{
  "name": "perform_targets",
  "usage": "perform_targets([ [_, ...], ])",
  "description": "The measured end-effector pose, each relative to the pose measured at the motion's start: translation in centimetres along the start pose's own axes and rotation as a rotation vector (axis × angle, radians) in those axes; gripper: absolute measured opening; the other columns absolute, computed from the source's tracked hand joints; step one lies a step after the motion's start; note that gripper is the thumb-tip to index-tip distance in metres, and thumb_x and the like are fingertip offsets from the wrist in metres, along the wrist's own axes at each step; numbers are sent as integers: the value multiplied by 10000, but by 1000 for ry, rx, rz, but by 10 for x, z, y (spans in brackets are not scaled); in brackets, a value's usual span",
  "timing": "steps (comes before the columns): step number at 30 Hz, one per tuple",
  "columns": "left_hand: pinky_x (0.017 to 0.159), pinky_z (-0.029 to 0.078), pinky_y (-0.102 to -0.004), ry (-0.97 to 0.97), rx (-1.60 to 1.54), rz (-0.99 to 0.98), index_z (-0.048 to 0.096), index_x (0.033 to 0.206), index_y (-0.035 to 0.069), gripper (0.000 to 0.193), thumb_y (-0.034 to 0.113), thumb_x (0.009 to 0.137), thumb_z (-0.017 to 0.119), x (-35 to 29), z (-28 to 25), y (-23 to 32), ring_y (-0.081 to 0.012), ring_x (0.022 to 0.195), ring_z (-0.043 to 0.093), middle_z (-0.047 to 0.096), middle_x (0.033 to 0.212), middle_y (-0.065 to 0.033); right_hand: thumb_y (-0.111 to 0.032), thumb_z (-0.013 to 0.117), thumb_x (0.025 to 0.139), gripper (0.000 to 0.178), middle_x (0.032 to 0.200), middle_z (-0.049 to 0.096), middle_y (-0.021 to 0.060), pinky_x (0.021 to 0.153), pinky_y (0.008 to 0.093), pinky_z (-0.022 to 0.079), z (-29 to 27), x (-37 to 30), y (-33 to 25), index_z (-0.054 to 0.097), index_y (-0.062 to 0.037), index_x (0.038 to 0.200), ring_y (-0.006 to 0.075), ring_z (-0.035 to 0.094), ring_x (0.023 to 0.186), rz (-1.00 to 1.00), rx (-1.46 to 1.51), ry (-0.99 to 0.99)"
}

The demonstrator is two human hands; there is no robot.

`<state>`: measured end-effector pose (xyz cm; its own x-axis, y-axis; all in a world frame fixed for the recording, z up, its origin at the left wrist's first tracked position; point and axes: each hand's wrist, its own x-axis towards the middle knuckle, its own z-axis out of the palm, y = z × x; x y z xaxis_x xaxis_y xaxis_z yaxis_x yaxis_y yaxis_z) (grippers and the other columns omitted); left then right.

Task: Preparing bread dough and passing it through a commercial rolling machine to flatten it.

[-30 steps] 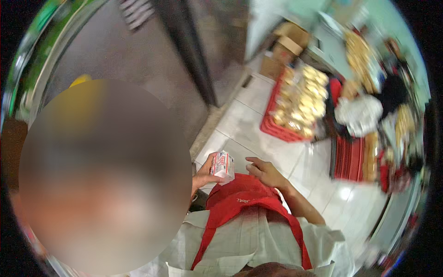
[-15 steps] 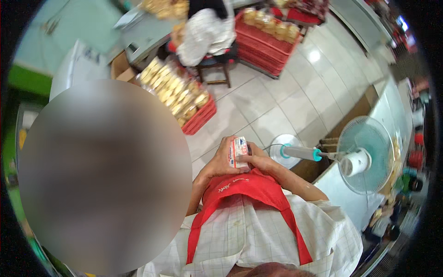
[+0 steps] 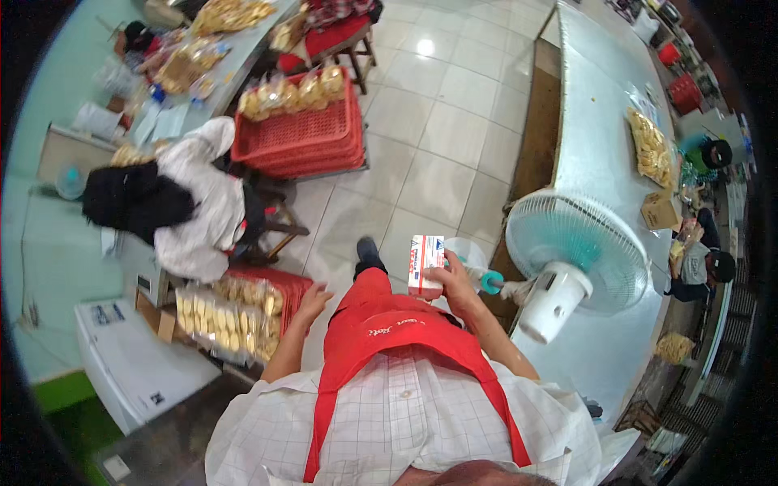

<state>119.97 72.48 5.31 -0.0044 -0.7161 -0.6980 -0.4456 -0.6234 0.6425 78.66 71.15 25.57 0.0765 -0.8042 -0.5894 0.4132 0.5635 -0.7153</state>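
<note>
My right hand point(image 3: 455, 285) holds a small white box with red bands point(image 3: 425, 263) in front of me, thumb across its near part. The box stands out beyond the red apron point(image 3: 389, 332). Free of the box, my left hand point(image 3: 314, 302) hangs low at my left side, its fingers loosely stretched and nothing in them. Close by that hand is a red crate point(image 3: 296, 296) with bagged, pale yellow bread pieces point(image 3: 223, 320) on it.
A standing fan point(image 3: 559, 283) is close on my right, beside a long metal table point(image 3: 592, 146). Ahead left, a person in white point(image 3: 198, 202) sits on a stool near stacked red crates point(image 3: 300, 146). A white chest point(image 3: 134, 364) stands at the left. Other people are at the far right.
My left hand has let go of the box and dropped to the left; the right hand keeps it. My view has turned right, and one foot now shows stepping forward.
</note>
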Motion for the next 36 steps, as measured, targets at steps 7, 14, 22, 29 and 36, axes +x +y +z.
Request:
perform_targets([
  [7, 621, 521, -335, -33, -62, -230, 751, 1136, 40, 315, 212, 878, 695, 178, -76, -14, -162, 717, 660, 711, 820, -76, -123, 788, 824, 825, 1220, 655, 191, 833, 397, 604, -26, 116, -68, 339, 41, 1496, 257, 708, 1005, -13, 185, 219],
  [14, 685, 572, -339, -43, 488, 598, 709, 1124, 18, 373, 94, 759, 696, 400, -52, 344, -171, 753, 695, 729, 881, -89, -117, 797, 819, 752, 1208, 648, 170, 891, 394, 586, -49, 199, -182, 417, 32, 1451, 254, 690, 1046, -188, 322, 408],
  [22, 758, 567, -355, -220, 431, 785, 722, 1115, 14, 301, 252, 934, 689, 559, 102, 749, -204, 776, 728, 761, 841, -116, -133, 734, 836, 519, 1123, 685, 86, 932, 354, 545, -138, 312, -321, 565, 11, 1305, 187, 686, 1007, -360, 453, 618],
  [29, 807, 575, -410, -129, 558, 515, 769, 903, 4, 365, 337, 964, 631, 691, 138, 748, -274, 837, 763, 778, 834, -144, -171, 732, 834, 568, 1096, 674, 97, 788, 364, 591, -248, 454, -514, 529, 27, 1327, 207, 698, 926, -370, 306, 610],
  [36, 735, 574, -495, -79, 703, 3, 782, 774, 128, 163, 283, 786, 733, 727, 78, 658, -330, 801, 743, 747, 830, -174, -179, 773, 804, 874, 1167, 674, 183, 562, 333, 592, -297, 608, -720, 325, 80, 1508, 251, 737, 872, -236, 37, 411],
])
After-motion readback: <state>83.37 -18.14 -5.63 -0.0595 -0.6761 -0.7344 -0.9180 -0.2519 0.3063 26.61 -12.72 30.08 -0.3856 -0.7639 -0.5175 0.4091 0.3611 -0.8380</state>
